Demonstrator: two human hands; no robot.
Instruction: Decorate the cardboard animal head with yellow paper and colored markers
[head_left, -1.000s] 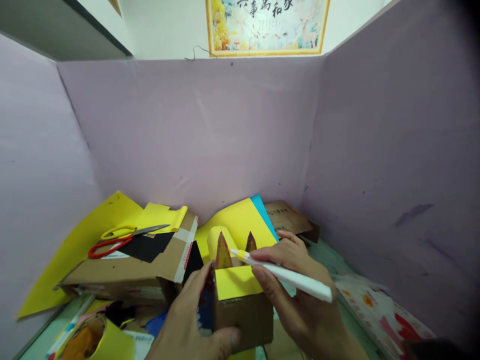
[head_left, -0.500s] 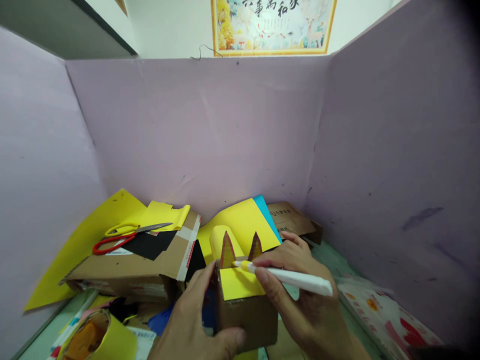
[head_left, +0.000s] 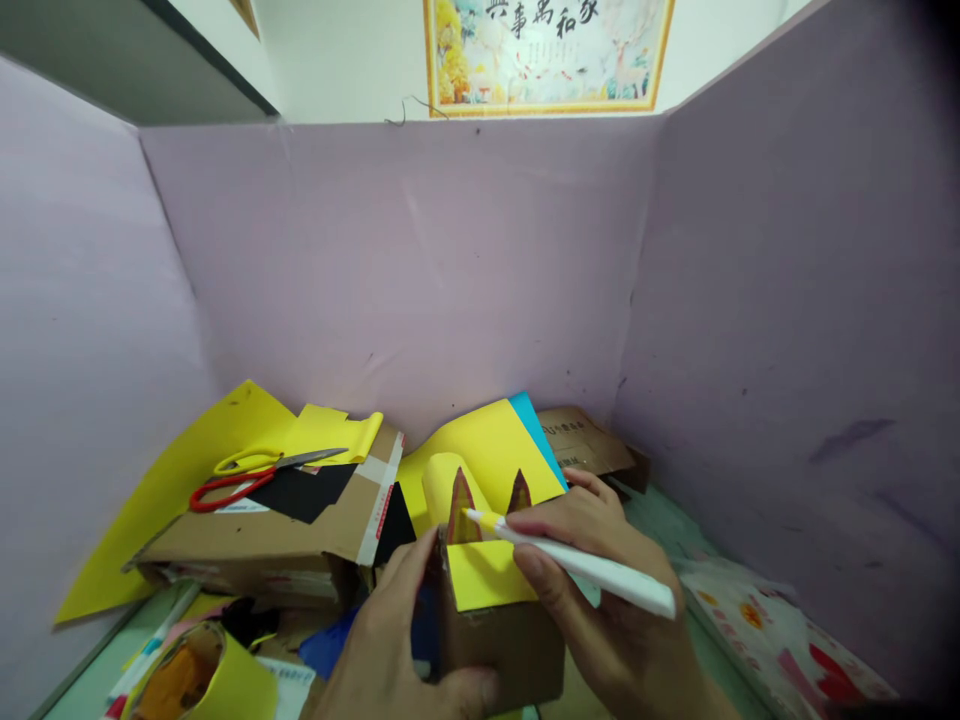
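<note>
My left hand (head_left: 401, 635) grips the left side of a small cardboard box (head_left: 517, 650), thumb on its front. Yellow paper (head_left: 491, 580) covers the box's top, and two pointed ears with reddish-brown borders rise behind it, the left ear (head_left: 461, 508) and the right ear (head_left: 519, 490). Pinched in my right hand (head_left: 615, 590) is a white marker (head_left: 600, 568) with a yellow collar. Its tip rests at the left ear's right edge; whether it touches is hard to tell. My right hand hides the box's upper right corner.
On the left, scissors (head_left: 232, 490) and black paper (head_left: 307, 492) lie on a larger cardboard box (head_left: 240, 540). Yellow sheets (head_left: 487, 440) lean at the back. A yellow-wrapped tube (head_left: 240, 675) stands front left. Plastic-wrapped printed packaging (head_left: 780, 640) lies right. Purplish panels (head_left: 420, 260) enclose three sides.
The marker tip has moved up along the left ear, and the marker's back end sits slightly lower. The box has shifted a little right and down in view with both hands on it.
</note>
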